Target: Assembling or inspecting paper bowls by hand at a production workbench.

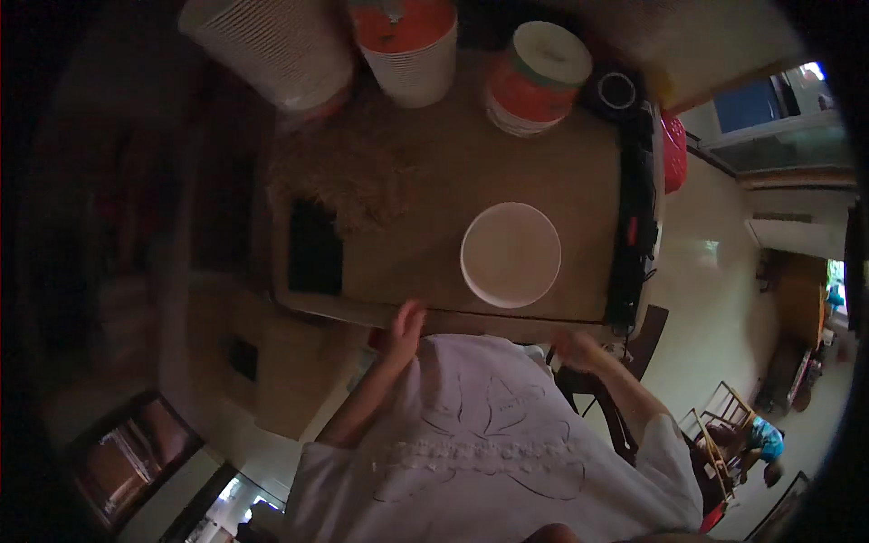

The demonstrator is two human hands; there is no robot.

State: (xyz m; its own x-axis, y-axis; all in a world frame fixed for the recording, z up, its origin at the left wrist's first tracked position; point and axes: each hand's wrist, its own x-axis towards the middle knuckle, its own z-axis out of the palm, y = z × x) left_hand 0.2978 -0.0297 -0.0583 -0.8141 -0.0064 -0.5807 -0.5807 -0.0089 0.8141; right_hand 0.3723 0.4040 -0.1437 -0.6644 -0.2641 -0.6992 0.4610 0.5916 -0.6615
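A round white plate (510, 253) lies on the brown table (543, 172), close to its near edge. My left hand (405, 328) rests against that near edge, left of the plate, fingers together and holding nothing I can see. My right hand (574, 347) sits just below the table edge, under the plate's right side; its fingers look curled and I cannot tell if they grip anything. My white shirt (489, 434) fills the lower middle of the view.
A black rectangular slab (315, 247) lies at the table's left. At the back stand a white slatted basket (272, 45), a white bucket with orange inside (409, 41) and an orange container with a white lid (539, 77). A black strip (634, 226) runs along the right edge.
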